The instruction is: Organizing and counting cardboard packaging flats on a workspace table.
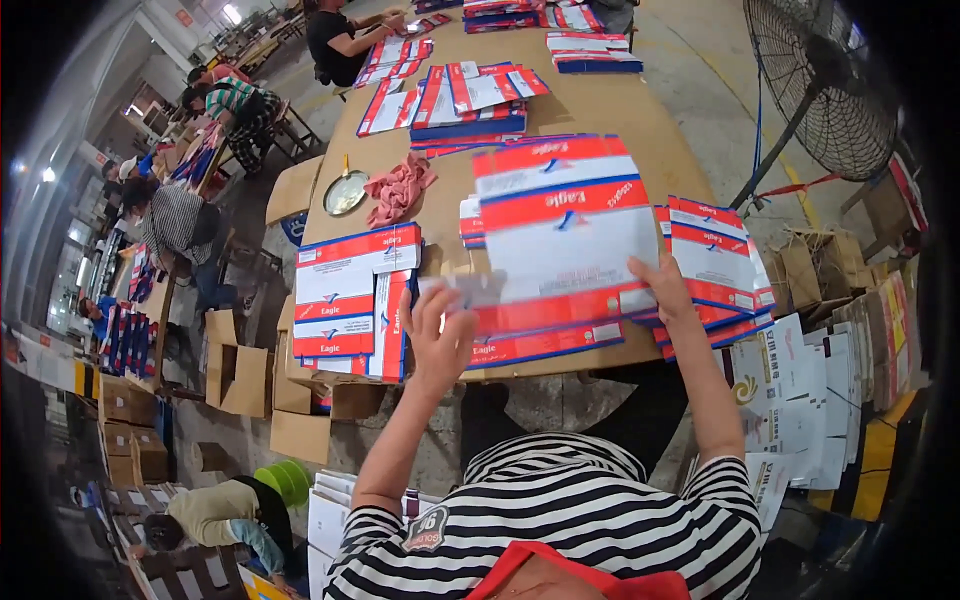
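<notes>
A person in a black-and-white striped shirt is standing at the near edge of a long cardboard-covered table (600, 110), and everything here is being placed against that table. The right hand (662, 288) is gripping a flattened red, white and blue carton blank (560, 235) by its right edge, thumb on top and fingers curled under it, so the blank is sitting just above the table's near end, tilted slightly. The left hand (440, 335) is lifting beside the blank's lower left corner with fingers spread fairly wide; its fingertips are reaching a pale flap (470, 290) there, though whether they are pinching it or only touching it cannot be told because of blur. At the table's near left corner a stack of the same cartons (355, 300) is lying flat. At the near right edge, touching the right wrist's side, another stack of blanks (715, 265) is fanning out. Farther up the table, left of centre, a round metal dish (346, 192) is sitting just beside a crumpled pinkish rag (400, 188). Beyond those, more carton piles (470, 100) are covering the table's far half. Off the table's right side a large standing fan (820, 85) is facing the floor area, and off its left side other people are working at neighbouring benches.
</notes>
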A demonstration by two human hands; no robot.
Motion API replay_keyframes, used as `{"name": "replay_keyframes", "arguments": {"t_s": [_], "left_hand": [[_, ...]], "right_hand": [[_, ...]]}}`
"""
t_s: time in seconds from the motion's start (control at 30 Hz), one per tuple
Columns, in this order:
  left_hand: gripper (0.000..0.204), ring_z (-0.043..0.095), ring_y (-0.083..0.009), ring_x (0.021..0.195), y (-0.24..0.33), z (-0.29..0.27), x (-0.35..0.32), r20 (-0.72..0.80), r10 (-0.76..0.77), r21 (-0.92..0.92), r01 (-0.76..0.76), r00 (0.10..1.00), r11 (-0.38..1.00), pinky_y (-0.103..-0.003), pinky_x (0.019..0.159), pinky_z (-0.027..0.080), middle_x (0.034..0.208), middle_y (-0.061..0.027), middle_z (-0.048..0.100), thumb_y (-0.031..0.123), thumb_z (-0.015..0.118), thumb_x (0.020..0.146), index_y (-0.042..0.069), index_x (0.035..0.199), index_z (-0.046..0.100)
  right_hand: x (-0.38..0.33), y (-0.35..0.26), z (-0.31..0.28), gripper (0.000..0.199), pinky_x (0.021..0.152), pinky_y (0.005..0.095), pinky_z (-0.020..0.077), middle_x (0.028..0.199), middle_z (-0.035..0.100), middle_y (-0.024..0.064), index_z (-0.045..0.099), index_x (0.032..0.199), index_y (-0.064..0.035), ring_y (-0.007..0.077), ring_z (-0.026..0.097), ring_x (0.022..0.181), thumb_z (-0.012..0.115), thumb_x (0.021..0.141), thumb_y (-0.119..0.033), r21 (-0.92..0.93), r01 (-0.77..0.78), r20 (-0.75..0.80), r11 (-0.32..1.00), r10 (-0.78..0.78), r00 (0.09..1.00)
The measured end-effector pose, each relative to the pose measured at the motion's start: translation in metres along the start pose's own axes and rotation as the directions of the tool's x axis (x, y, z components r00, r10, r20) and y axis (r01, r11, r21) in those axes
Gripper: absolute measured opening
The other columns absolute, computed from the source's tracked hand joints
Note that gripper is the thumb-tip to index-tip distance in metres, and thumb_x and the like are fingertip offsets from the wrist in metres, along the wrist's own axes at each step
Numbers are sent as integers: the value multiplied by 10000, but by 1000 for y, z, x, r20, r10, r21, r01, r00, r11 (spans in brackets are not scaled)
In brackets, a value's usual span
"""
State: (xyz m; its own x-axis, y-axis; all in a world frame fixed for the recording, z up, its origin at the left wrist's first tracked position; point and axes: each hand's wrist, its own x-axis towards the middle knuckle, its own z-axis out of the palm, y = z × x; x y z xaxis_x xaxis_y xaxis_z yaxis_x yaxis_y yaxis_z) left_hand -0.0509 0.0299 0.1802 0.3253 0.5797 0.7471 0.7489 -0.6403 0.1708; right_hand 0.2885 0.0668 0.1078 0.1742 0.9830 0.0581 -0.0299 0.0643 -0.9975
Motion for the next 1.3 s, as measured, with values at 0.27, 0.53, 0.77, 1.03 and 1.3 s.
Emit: {"name": "replay_keyframes", "arguments": {"t_s": [0.27, 0.53, 0.77, 1.03, 1.3], "left_hand": [[476, 337, -369, 1154, -15, 126, -113, 323, -368, 3, 388, 872, 922, -475, 946, 265, 1230, -184, 380, 198, 593, 744, 61, 1170, 432], [425, 356, -330, 1159, -13, 136, -121, 382, -353, 98, 342, 854, 935, -445, 955, 275, 1222, -174, 409, 198, 490, 783, 26, 1167, 437], [500, 280, -286, 1226, -23, 132, -153, 440, -433, 129, 422, 787, 897, -426, 1007, 209, 1283, -126, 362, 254, 453, 793, 46, 1238, 364], [481, 274, -273, 1229, -18, 142, -152, 399, -372, 1, 405, 838, 914, -417, 1003, 205, 1285, -122, 356, 247, 465, 795, 53, 1225, 372], [447, 317, -268, 1190, -26, 147, -155, 330, -372, -60, 412, 868, 909, -414, 986, 227, 1234, -115, 403, 230, 465, 797, 73, 1208, 382]], "right_hand": [[169, 82, -15, 399, 756, 291, 450, 978, 589, 90, 526, 1057, 31, 164, 568, 855, 655, 737, -169, 84, -74, -160, 994, 86, 983], [234, 164, -10, 455, 706, 354, 450, 878, 615, 148, 582, 939, 7, 259, 593, 809, 718, 627, -296, -731, -171, -412, 660, -228, 882], [98, 129, 28, 543, 937, 321, 345, 1214, 443, 166, 344, 1235, 27, 245, 449, 1104, 597, 771, -98, -360, 126, -12, 925, -139, 990], [-60, 140, -3, 494, 935, 329, 326, 1202, 430, 181, 380, 1203, 39, 242, 412, 1123, 575, 760, -60, -405, -133, -62, 904, 118, 991], [-55, 119, -17, 309, 642, 256, 428, 911, 527, 57, 458, 1088, 2, 132, 507, 739, 543, 805, -89, 195, -310, -275, 931, 355, 893]]}}
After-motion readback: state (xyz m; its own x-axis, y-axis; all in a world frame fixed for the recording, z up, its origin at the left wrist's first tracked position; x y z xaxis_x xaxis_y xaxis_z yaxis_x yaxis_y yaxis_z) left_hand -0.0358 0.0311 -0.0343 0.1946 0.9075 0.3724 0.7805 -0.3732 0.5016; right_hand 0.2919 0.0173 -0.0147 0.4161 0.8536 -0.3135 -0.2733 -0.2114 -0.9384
